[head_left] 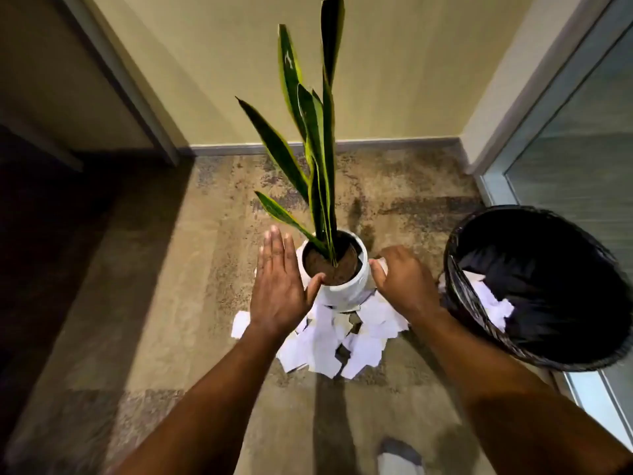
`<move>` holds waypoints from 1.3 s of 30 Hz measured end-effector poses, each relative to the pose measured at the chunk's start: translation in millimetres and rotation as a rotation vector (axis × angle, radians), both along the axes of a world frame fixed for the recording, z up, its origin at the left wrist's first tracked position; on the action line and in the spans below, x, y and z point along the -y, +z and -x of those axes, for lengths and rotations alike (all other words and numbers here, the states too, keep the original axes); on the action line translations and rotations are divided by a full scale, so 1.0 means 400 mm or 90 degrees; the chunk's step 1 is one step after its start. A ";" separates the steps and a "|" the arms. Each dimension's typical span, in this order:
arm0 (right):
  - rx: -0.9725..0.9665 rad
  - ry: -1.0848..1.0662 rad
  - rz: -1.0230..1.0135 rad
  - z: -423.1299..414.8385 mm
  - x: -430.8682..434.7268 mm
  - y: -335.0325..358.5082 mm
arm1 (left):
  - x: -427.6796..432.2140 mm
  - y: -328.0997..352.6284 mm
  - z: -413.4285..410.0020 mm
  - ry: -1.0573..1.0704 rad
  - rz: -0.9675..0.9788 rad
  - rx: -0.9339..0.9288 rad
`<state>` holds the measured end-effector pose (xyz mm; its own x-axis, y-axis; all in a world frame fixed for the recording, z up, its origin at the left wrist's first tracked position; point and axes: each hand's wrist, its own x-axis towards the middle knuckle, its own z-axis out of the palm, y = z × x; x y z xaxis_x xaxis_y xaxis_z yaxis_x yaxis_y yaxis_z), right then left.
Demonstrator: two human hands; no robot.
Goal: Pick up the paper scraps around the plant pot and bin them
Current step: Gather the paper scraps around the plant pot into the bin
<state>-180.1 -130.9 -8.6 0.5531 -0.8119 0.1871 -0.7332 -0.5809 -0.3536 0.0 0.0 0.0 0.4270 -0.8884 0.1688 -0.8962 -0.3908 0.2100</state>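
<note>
A white plant pot point(346, 293) with tall green leaves stands on the carpet, and several white paper scraps point(329, 347) lie piled at its near side. My left hand point(279, 282) lies flat against the pot's left side with straight fingers, its thumb on the rim. My right hand point(400, 279) is at the pot's right side, fingers curled round a small white paper scrap point(383, 266). To the right stands the black bin point(455, 269) with a black liner, more paper scraps point(493, 303) lying inside it.
A beige wall with a grey skirting runs behind the pot. A glass panel in a pale frame point(513, 186) stands behind the bin at the right. A dark doorway lies to the left. My shoe point(397, 457) shows at the bottom edge.
</note>
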 end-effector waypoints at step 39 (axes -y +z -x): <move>-0.342 0.013 -0.207 0.021 0.002 -0.546 | 0.056 -0.598 0.064 0.216 -0.153 -0.362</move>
<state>-188.3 -131.5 -226.9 0.5172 -0.7687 -0.3764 -0.8474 -0.5216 -0.0992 -25.6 -22.3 -239.0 0.6504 -0.6754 -0.3476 -0.4933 -0.7235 0.4829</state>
